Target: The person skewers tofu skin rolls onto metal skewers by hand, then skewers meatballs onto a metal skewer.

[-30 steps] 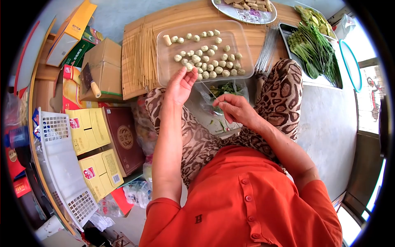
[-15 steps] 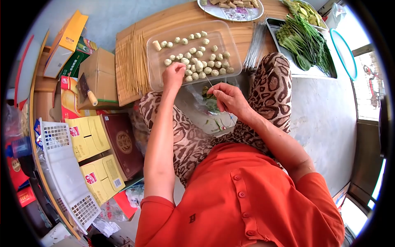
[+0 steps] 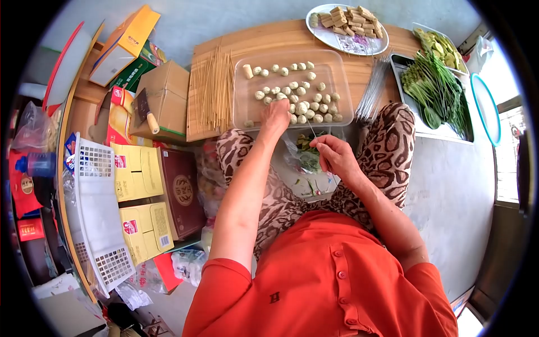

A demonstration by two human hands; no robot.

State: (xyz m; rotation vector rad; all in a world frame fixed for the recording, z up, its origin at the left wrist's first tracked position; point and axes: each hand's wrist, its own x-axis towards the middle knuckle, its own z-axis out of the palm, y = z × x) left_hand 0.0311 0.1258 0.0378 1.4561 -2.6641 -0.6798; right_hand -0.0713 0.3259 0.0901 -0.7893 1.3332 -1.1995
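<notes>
My left hand (image 3: 275,116) reaches over the near side of a clear plastic tray (image 3: 247,60), its fingers bunched together among pale greenish balls (image 3: 301,108). What sits between those fingertips is hidden. My right hand (image 3: 338,157) is just in front of the tray, closed around a thin metal skewer (image 3: 313,130) that slants up and left toward the balls. A pale cylindrical piece (image 3: 247,71) stands in the tray's far left corner.
Wooden sticks (image 3: 211,90) lie left of the tray, metal skewers (image 3: 373,87) to its right. Beyond are a plate of cut brown pieces (image 3: 355,25) and a metal tray of greens (image 3: 432,92). A knife (image 3: 147,112) rests by a cardboard box (image 3: 167,92) at left.
The camera view has shifted, so the scene sits lower and further right. Relative to the tray, both hands have barely moved; the right still holds the skewer.
</notes>
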